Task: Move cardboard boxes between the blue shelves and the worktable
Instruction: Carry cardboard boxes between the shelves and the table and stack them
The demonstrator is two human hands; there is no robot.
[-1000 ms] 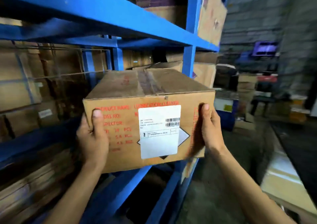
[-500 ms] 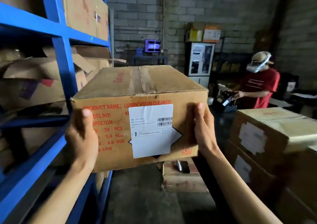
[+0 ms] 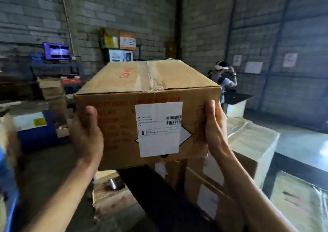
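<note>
Between both hands (image 3: 87, 135), fingers grip cardboard box (image 3: 147, 111).

Brown cardboard box (image 3: 124, 125) carried red lettering, white label (image 3: 158, 128) with black barcode, grey block wall (image 3: 124, 9), purple-lit monitor (image 3: 56, 51)

Honestly couldn't read much, red print on my cardboard box (image 3: 124, 125) was blurred, white label (image 3: 158, 128) only showed a barcode

Stacked cardboard boxes (image 3: 248, 143) rest on the dark worktable (image 3: 159, 196) at near right, beside the grey floor (image 3: 44, 169).
</note>
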